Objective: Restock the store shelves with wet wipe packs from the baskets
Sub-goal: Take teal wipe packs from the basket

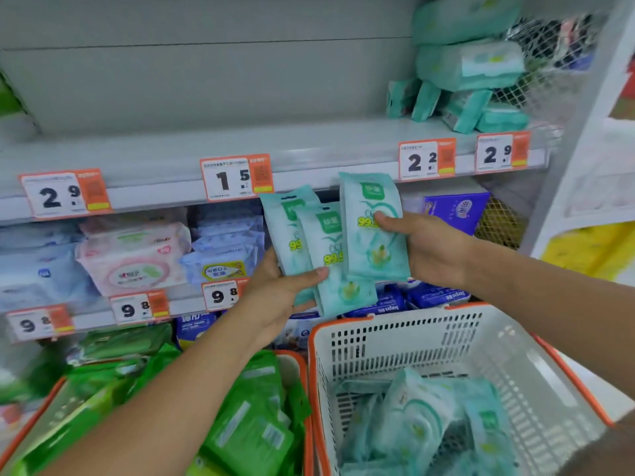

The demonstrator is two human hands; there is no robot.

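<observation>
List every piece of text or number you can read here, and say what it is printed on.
"2 9" – far-left upper shelf tag
"1 5" – middle upper tag
"2 2" – upper tag
"2 9" – far-right upper tag
"9 8" – three lower shelf tags
"99.9" – teal wipe packs in both hands
Small print on tags, other pack labels: too blurred.

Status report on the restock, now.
Left hand grips two teal wipe packs; right hand grips one. Upper shelf mostly bare. Nothing in the way.
</observation>
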